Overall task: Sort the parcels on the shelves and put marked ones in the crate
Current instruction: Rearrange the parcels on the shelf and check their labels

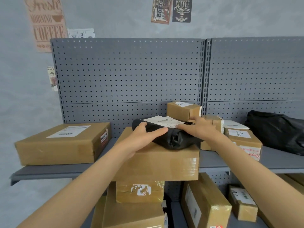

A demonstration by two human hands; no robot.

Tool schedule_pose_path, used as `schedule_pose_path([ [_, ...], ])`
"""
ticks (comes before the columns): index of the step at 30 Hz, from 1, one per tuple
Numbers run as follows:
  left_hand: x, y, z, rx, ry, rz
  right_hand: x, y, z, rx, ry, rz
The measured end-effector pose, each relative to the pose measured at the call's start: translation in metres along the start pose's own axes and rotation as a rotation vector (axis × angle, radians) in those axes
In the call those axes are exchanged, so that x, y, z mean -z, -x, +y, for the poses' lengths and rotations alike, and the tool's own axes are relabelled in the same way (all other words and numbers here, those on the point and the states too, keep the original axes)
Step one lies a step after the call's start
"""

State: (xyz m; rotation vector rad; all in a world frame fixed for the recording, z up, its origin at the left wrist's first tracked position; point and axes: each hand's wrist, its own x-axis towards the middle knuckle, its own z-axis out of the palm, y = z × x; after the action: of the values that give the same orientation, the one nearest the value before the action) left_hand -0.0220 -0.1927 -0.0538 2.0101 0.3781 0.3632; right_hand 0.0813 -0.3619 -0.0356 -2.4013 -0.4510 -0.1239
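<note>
A black plastic mailer parcel [174, 139] with a white printed label [164, 120] lies on top of a large cardboard box [158, 163] on the upper shelf [49, 171]. My left hand [141, 139] rests on the parcel's left end, thumb over the top and fingers stretched straight along its near side. My right hand [200, 129] lies flat on the parcel's right end, its fingers pointing left onto the label. No crate is in view.
A wide labelled box [62, 143] sits at the shelf's left. A small box [182, 111] and another box [243, 139], both with handwritten tags, stand to the right, then a big black bag [276, 130]. Several taped boxes [205, 203] fill the lower shelf. A grey pegboard [128, 71] backs everything.
</note>
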Motion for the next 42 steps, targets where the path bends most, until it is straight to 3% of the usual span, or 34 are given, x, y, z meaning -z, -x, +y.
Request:
schedule_pose_path([
  [5, 0.004, -0.006, -0.001, -0.012, -0.013, -0.018, 0.014, 0.000, -0.002, -0.063, -0.156, -0.251],
  [10, 0.012, -0.007, -0.005, -0.046, 0.129, -0.045, 0.009, 0.002, -0.016, -0.067, -0.097, -0.300],
  [15, 0.029, -0.010, -0.011, -0.052, 0.327, -0.065, 0.003, 0.011, -0.033, 0.024, -0.317, -0.307],
  [24, 0.081, -0.005, -0.018, -0.305, 0.487, 0.022, -0.017, 0.027, -0.065, 0.259, -0.649, -0.258],
  [31, 0.129, 0.003, -0.026, -0.443, 0.431, 0.101, -0.044, 0.033, -0.108, 0.411, -0.707, -0.191],
  [42, 0.207, 0.007, -0.057, -0.397, 0.399, 0.191, -0.094, 0.030, -0.174, 0.474, -0.630, -0.256],
])
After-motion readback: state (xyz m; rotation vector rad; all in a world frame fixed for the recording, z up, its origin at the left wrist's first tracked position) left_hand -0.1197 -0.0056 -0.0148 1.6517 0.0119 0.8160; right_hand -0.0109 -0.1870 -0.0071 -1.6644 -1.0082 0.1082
